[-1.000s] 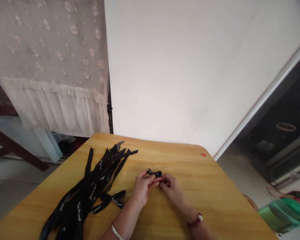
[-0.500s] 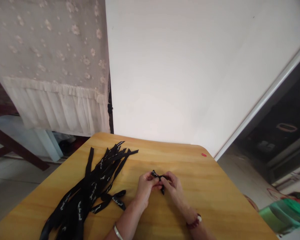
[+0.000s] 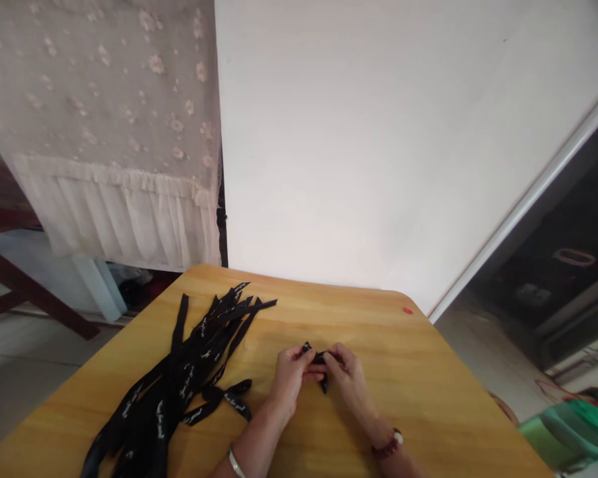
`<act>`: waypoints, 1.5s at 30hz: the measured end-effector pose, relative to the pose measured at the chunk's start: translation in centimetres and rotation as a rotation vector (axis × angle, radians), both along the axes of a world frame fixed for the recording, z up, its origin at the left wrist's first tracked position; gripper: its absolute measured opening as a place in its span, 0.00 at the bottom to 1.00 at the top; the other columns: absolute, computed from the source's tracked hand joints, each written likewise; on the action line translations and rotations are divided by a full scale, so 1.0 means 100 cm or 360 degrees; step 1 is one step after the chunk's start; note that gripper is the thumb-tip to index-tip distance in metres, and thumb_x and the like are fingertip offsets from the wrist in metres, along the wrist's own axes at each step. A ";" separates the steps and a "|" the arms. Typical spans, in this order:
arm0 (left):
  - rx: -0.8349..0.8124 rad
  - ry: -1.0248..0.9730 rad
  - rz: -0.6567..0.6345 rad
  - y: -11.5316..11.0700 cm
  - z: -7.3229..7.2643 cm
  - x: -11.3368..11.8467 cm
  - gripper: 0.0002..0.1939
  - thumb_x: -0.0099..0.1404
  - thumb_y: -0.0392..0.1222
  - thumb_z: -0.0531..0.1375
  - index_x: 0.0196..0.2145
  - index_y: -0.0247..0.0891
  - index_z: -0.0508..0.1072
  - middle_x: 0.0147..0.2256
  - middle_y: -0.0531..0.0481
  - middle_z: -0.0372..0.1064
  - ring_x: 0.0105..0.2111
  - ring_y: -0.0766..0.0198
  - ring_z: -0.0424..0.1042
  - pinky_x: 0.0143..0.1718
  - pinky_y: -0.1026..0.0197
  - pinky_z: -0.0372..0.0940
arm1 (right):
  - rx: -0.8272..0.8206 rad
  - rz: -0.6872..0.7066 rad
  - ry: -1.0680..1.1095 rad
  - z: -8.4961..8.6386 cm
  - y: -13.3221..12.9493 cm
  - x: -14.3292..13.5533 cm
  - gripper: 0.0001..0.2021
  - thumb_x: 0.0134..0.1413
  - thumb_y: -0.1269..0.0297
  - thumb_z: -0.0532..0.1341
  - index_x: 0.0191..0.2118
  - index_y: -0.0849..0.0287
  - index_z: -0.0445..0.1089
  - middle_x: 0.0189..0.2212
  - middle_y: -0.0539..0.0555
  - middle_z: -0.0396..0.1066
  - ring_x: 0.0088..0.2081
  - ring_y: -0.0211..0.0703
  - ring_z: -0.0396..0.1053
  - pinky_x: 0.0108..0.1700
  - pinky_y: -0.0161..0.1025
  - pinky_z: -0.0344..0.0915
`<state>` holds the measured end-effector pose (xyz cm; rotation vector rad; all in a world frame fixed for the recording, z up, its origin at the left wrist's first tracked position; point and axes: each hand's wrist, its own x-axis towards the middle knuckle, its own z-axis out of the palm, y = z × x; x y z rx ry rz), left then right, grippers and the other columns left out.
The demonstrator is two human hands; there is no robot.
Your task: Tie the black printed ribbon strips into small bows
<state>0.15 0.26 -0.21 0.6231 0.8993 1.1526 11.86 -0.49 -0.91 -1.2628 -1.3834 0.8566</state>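
Note:
Between my two hands is a short black ribbon (image 3: pixel 319 358), bunched up, with one end poking up at the far side and another hanging down toward me. My left hand (image 3: pixel 290 375) pinches its left part between thumb and fingers. On the right part, my right hand (image 3: pixel 345 368) has thumb and fingertips closed. The fingers cover most of the ribbon's middle. Left of my forearm lies a black ribbon bow (image 3: pixel 229 397) with white lettering, beside a heap of loose black ribbon strips (image 3: pixel 184 372) printed the same way.
The wooden table (image 3: pixel 403 398) meets a white wall panel (image 3: pixel 353 146) at its far edge. A small red piece (image 3: pixel 407 311) lies near the far right corner. A lace curtain (image 3: pixel 119 133) hangs at left; a green container (image 3: pixel 568 431) stands to the right below.
My hands have drawn slightly apart, and the ribbon between them now looks flatter and more covered by my fingers. The heap and the bow lie as before.

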 end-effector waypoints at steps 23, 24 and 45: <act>0.0148 0.0232 -0.0308 -0.005 0.006 0.004 0.06 0.44 0.33 0.60 0.24 0.29 0.70 0.20 0.47 0.70 0.18 0.65 0.69 0.18 0.66 0.63 | -0.0041 0.0225 0.0157 0.013 0.002 0.005 0.14 0.50 0.55 0.54 0.25 0.61 0.65 0.22 0.50 0.64 0.26 0.38 0.61 0.28 0.33 0.58; 0.0169 0.0264 -0.0345 -0.006 0.005 0.004 0.05 0.44 0.33 0.59 0.23 0.30 0.70 0.19 0.47 0.70 0.17 0.66 0.69 0.18 0.66 0.63 | -0.0068 0.0257 0.0186 0.012 0.002 0.005 0.14 0.50 0.55 0.54 0.26 0.61 0.66 0.22 0.50 0.65 0.26 0.37 0.62 0.27 0.33 0.58; 0.0072 -0.0040 0.0020 -0.001 0.002 0.003 0.13 0.41 0.31 0.63 0.25 0.35 0.62 0.22 0.50 0.71 0.23 0.62 0.72 0.27 0.61 0.67 | -0.0038 -0.0049 0.0106 0.016 -0.001 0.006 0.16 0.51 0.52 0.51 0.24 0.59 0.64 0.24 0.51 0.64 0.28 0.39 0.62 0.30 0.33 0.60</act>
